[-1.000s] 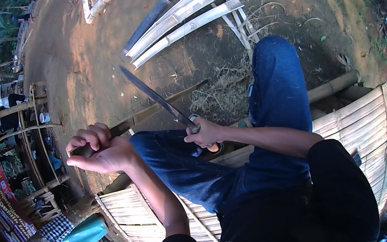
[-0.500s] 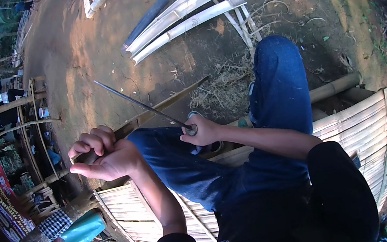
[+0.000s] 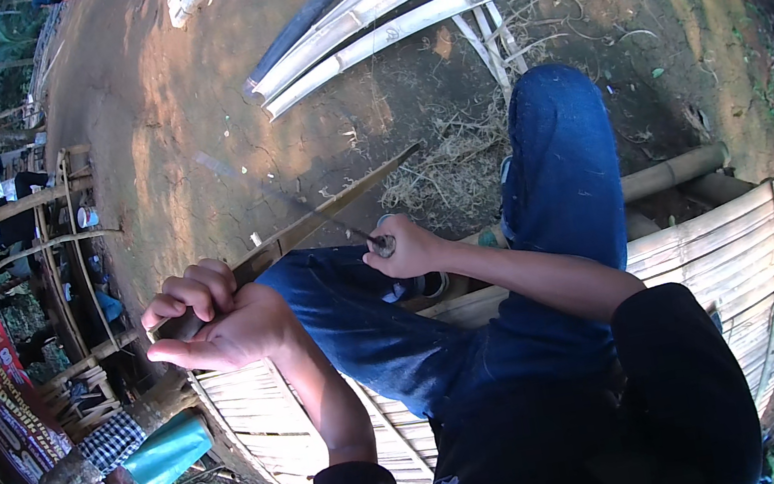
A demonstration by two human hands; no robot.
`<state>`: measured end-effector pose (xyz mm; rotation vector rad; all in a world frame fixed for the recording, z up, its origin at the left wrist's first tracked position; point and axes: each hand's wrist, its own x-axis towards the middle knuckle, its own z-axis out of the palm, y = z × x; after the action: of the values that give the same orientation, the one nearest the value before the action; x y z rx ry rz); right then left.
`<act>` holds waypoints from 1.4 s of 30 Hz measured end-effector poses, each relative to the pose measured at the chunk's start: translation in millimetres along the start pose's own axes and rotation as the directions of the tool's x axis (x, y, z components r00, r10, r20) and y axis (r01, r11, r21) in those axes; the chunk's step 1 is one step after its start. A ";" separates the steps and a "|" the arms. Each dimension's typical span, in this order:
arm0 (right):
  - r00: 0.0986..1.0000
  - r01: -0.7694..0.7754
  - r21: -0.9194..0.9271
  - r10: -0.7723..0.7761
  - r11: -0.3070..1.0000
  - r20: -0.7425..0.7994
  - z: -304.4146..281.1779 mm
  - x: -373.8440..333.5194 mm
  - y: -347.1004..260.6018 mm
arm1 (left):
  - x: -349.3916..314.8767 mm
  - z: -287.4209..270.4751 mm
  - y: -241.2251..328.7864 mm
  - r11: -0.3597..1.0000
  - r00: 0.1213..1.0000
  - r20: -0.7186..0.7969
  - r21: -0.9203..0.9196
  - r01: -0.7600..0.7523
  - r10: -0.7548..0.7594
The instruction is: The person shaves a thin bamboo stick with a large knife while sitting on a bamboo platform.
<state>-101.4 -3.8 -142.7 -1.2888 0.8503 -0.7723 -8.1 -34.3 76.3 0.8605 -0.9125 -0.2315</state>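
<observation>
My left hand [image 3: 229,320] is palm up with its fingers curled around the near end of a long split bamboo strip [image 3: 349,195]. The strip slants away to the right, past my left knee, and narrows to a point above the ground. In my right hand [image 3: 408,249], closed in a fist, is the handle of a long thin knife. Its blade [image 3: 328,218] points to the far left and crosses over the strip in this view; motion smears it. Whether blade and strip touch, I cannot tell.
I sit on a bamboo-slat platform [image 3: 713,256], legs in blue jeans [image 3: 559,144]. Pale split bamboo lengths [image 3: 385,35] and a dark pole [image 3: 316,15] lie ahead. Shavings [image 3: 451,166] heap beyond my feet. At left are a wooden rail frame [image 3: 8,216], a red banner [image 3: 8,403] and teal cloth [image 3: 169,453].
The blade, sharp before, is now blurred by motion, and my right hand has shifted slightly. My left hand keeps its hold on the bamboo strip. The view has shifted slightly.
</observation>
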 end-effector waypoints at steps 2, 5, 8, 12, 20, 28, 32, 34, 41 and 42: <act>0.903 -0.411 0.178 0.373 0.894 0.212 -11.3 8.2 2.0 | 7.8 -4.8 -3.5 1.000 1.000 -0.030 0.010 0.006 -0.006; 0.770 -0.636 0.448 0.552 0.628 0.320 -18.5 9.3 -7.0 | 12.7 -8.7 -4.9 1.000 1.000 -0.017 0.001 0.009 -0.009; 0.833 -0.545 0.369 0.437 0.753 0.339 -14.8 -1.2 -26.2 | 7.1 -8.6 -3.8 1.000 1.000 0.012 -0.011 0.003 -0.003; 0.962 0.190 0.146 -0.214 0.971 0.172 -6.2 1.0 -1.5 | -4.6 10.2 -0.4 0.999 0.999 0.039 -0.038 0.019 -0.017; 0.807 -0.584 0.504 0.388 0.637 0.445 1.3 -0.8 -16.9 | 29.3 -8.6 -13.5 0.995 0.994 -0.111 0.095 0.014 -0.004; 0.982 0.181 0.058 -0.183 0.982 0.038 6.6 9.7 11.2 | 14.8 9.1 -10.8 1.000 1.000 -0.015 0.019 0.008 -0.008; 0.806 -0.591 0.505 0.441 0.629 0.395 -5.3 3.7 -5.4 | 24.3 1.0 -17.0 1.000 0.999 -0.029 0.008 0.013 -0.013; 0.784 -0.621 0.582 0.409 0.526 0.467 -14.5 3.0 -21.9 | 27.4 -1.1 -15.9 0.997 0.998 0.009 -0.042 0.058 -0.058; 0.958 -0.204 0.207 0.152 0.957 0.244 -21.7 0.6 -34.7 | 8.2 23.0 -9.3 0.996 0.996 0.085 -0.082 0.048 -0.041; 0.995 -0.039 0.146 0.025 0.988 0.093 -14.7 4.8 -1.6 | 4.0 28.1 -9.3 0.998 0.996 0.082 -0.051 0.046 -0.042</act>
<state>-111.9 -15.2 -142.7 -1.1667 0.7258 -0.7323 -25.7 -58.0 80.7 0.8278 -0.9599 -0.3292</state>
